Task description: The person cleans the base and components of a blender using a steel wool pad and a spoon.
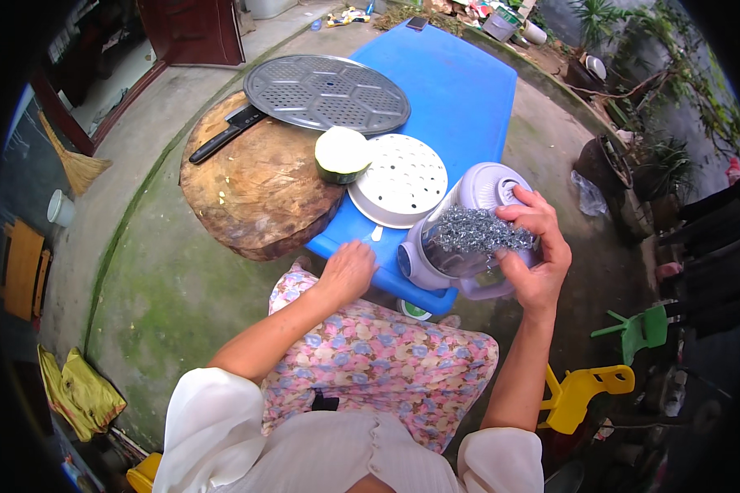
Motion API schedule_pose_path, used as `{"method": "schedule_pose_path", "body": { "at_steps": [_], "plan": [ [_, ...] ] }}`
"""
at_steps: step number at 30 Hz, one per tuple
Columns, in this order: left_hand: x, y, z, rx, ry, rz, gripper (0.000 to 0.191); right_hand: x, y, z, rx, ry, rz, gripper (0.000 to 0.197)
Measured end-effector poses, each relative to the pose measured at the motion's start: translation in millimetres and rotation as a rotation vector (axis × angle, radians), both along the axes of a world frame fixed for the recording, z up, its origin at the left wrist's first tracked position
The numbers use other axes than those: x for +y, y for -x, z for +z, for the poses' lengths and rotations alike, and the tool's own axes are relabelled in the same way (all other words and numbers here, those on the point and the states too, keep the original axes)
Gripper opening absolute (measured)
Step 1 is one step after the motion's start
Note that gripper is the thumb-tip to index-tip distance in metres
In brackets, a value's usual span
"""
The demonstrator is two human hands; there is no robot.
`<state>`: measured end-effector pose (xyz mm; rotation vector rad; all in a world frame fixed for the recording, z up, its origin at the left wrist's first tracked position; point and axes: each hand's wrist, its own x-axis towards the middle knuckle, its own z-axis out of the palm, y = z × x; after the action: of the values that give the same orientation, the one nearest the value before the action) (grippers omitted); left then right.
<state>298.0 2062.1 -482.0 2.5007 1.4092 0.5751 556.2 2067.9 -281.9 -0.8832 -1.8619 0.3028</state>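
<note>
My right hand (539, 246) grips a steel wool scourer (478, 231), holding it over a lilac blender-like appliance (419, 262) with a domed lid and a handle. The scourer hides part of its dark see-through body. At the blue table's near edge, my left hand (350, 271) is curled closed, and nothing shows in it. Just beyond it is a small white tab (377, 233). A white perforated steamer basket (404, 179) sits upside down beside the appliance. Against the basket rests a cut piece of green-skinned gourd or melon (343, 154), pale face up.
A thick round wooden chopping block (265, 179) carries a black-handled knife (228, 134). A perforated metal steamer plate (327, 92) overlaps block and blue table (456, 80). A phone (417, 23) lies at the far end. Green (644, 333) and yellow (576, 394) plastic chairs stand right.
</note>
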Motion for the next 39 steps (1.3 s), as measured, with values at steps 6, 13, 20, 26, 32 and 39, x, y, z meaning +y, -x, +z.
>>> {"method": "schedule_pose_path", "body": {
  "at_steps": [6, 13, 20, 26, 32, 39],
  "plan": [
    [38.0, -36.0, -4.2, -0.091, -0.066, 0.526, 0.025, 0.5, 3.1, -0.4, 0.013, 0.009, 0.012, 0.027],
    [55.2, -30.7, 2.2, -0.286, 0.491, 0.760, 0.027, 1.2, 0.6, -1.2, 0.019, 0.027, 0.012, 0.026],
    [5.2, 17.2, 9.5, -0.459, 0.700, 0.703, 0.024, -0.8, 5.0, -2.1, 0.031, 0.037, 0.014, 0.025],
    [-47.0, 33.3, 42.4, -0.475, 0.392, 0.672, 0.020, -3.7, 3.6, -2.8, 0.060, 0.069, 0.001, 0.029],
    [-59.9, 41.2, 93.6, -0.614, 0.008, 0.560, 0.019, -4.6, 4.4, -0.7, 0.098, 0.109, 0.041, 0.029],
    [-49.3, 29.1, 160.3, -1.440, -0.096, 0.215, 0.014, -13.5, -3.3, 14.2, 0.510, 0.064, 0.173, 0.026]
  ]
}}
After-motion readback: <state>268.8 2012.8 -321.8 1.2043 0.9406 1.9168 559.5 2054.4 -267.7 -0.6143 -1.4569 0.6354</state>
